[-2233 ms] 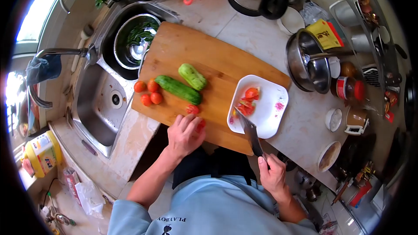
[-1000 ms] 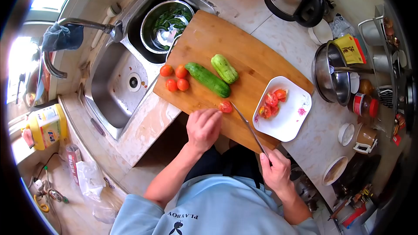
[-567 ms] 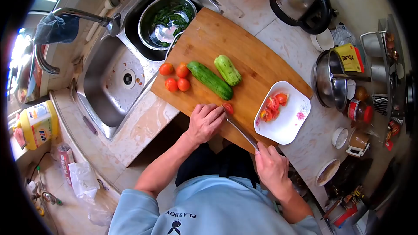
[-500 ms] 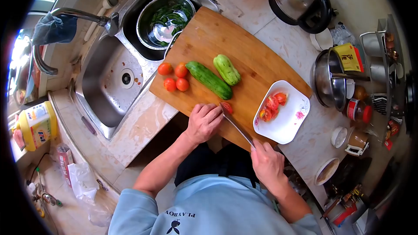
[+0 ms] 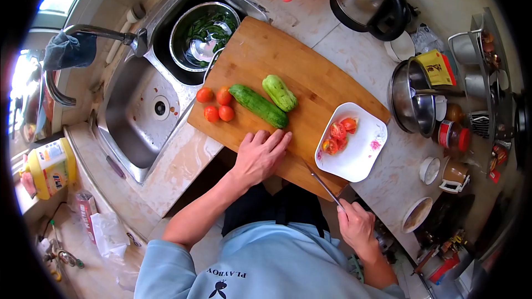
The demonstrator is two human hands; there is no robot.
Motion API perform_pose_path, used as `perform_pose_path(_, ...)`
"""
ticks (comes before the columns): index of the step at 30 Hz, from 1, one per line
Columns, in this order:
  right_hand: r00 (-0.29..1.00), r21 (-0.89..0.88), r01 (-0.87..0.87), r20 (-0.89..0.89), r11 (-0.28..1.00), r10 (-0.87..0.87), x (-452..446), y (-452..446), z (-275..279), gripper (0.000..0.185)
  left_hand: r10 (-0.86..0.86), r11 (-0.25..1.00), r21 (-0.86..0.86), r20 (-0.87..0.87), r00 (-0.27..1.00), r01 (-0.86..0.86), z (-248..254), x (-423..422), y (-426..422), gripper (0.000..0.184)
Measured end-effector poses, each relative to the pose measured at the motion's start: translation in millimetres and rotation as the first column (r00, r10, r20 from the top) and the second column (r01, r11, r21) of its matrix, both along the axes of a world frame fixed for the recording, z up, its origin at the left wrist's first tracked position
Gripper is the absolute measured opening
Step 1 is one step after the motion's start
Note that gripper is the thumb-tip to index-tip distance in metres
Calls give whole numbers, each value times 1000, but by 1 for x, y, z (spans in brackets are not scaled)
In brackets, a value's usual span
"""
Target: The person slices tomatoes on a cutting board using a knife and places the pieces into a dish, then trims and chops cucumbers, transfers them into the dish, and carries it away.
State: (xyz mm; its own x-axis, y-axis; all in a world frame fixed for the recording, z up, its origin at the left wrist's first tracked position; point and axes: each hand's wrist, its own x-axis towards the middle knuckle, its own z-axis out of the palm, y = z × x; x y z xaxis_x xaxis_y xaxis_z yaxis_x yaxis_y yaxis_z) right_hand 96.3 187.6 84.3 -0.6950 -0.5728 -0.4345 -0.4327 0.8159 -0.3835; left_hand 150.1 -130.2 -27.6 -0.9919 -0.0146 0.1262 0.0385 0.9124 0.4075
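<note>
Steel knife (image 5: 326, 189) clasped in right fingers (image 5: 351, 209), longer cucumber (image 5: 258, 105) just beyond part-spread left fingers (image 5: 274, 140), any hold hidden.

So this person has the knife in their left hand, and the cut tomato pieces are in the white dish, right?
Not quite: the head view shows the knife in the right hand, not the left hand. The cut tomato pieces are indeed in the white dish.

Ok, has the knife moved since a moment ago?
Yes. Against the cutting board, the knife has moved right and toward the board's near edge, its tip now clear of the left hand.
</note>
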Motion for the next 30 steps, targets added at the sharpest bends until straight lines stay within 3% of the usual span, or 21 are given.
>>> perform_pose_path(5, 988, -197, 156, 33, 968, -152, 11, 18, -4, 23, 55, 996, -85, 287, 956, -32, 18, -15, 20, 50)
perform_pose_path(6, 984, -219, 178, 50, 959, -171, 13, 20, -6, 23, 82, 995, -83, 281, 956, -61, 19, -17, 25, 38)
perform_pose_path(9, 970, -273, 243, 95, 931, -226, 18, 24, -7, 23, 80, 993, -109, 338, 938, -46, 13, -18, 31, 28)
perform_pose_path(15, 945, -363, 328, 137, 872, -298, 22, 40, -10, 21, 125, 991, 29, 93, 988, -128, 12, -23, 29, 27)
perform_pose_path(20, 921, -423, 384, 112, 820, -374, 21, 54, -13, 14, 71, 968, 248, -76, 995, -50, 41, -67, 56, 32)
perform_pose_path(23, 854, -369, 520, 222, 771, -470, 31, 73, -23, 14, -17, 980, 194, -174, 985, 51, 52, -107, 78, 36)
perform_pose_path(26, 818, -341, 576, 255, 743, -516, 33, 82, -28, 17, -104, 992, 66, -67, 992, 108, 37, -127, 89, 45)
perform_pose_path(29, 818, -352, 575, 251, 739, -517, 34, 87, -26, 19, 41, 985, 174, -146, 988, -15, 59, -111, 83, 57)
perform_pose_path(30, 828, -366, 561, 236, 742, -509, 34, 85, -25, 21, 82, 986, 150, -99, 992, -67, 66, -97, 76, 55)
